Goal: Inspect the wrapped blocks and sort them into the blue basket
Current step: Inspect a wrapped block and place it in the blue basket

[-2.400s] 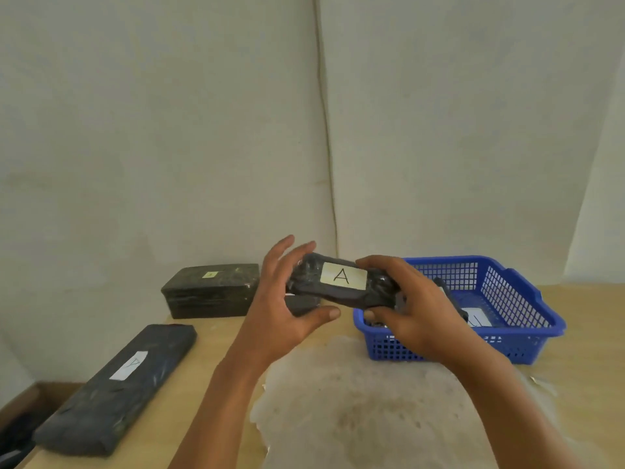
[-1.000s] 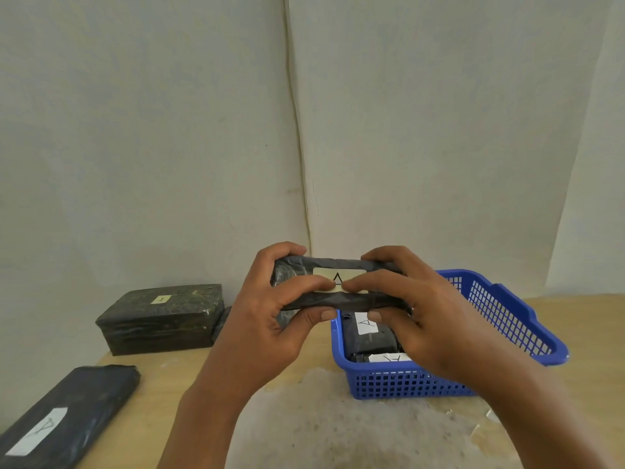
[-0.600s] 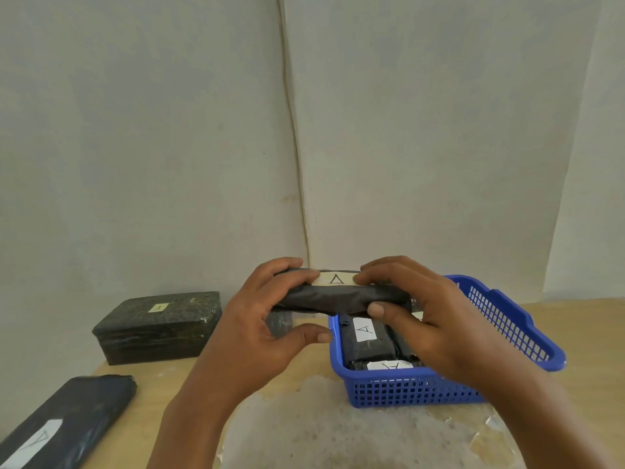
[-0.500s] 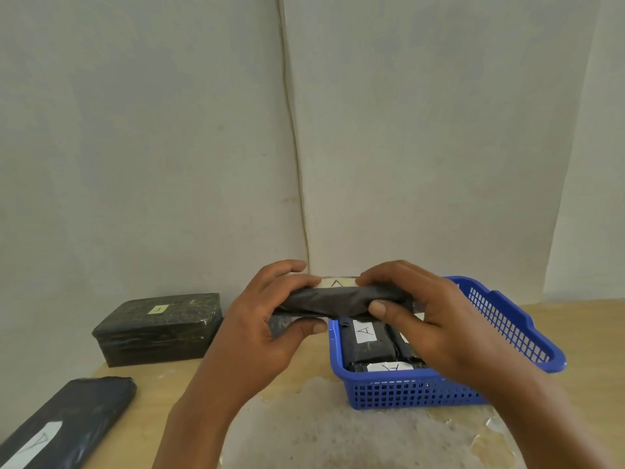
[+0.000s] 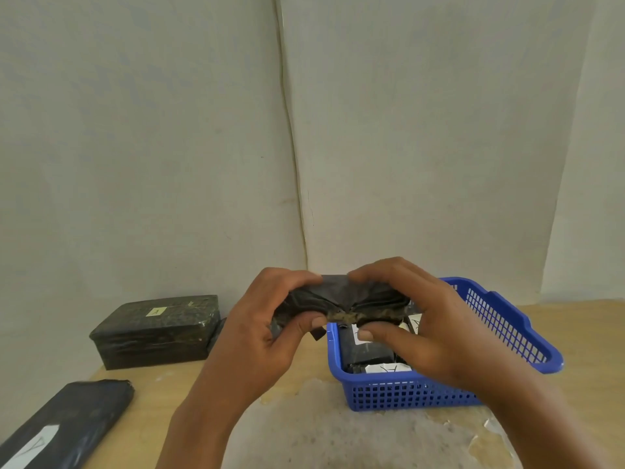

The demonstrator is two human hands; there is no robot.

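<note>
Both hands hold a black wrapped block (image 5: 341,299) in the air, just above the left rim of the blue basket (image 5: 507,333). My left hand (image 5: 260,336) grips its left end, thumb underneath. My right hand (image 5: 416,319) grips its right end. The block's folded, taped seam faces me and its label is hidden. Inside the basket lie other black wrapped blocks (image 5: 368,350) with white labels.
A thick dark wrapped block (image 5: 155,328) with a small label sits at the back left by the wall. A long flat black block (image 5: 64,424) with a white label lies at the front left edge. The wooden tabletop (image 5: 338,431) has a worn pale patch in front.
The held block has been turned over: its white "A" label faced me, then rolled up and away, and the taped seam now faces me. Both hands sank slightly toward the basket.
</note>
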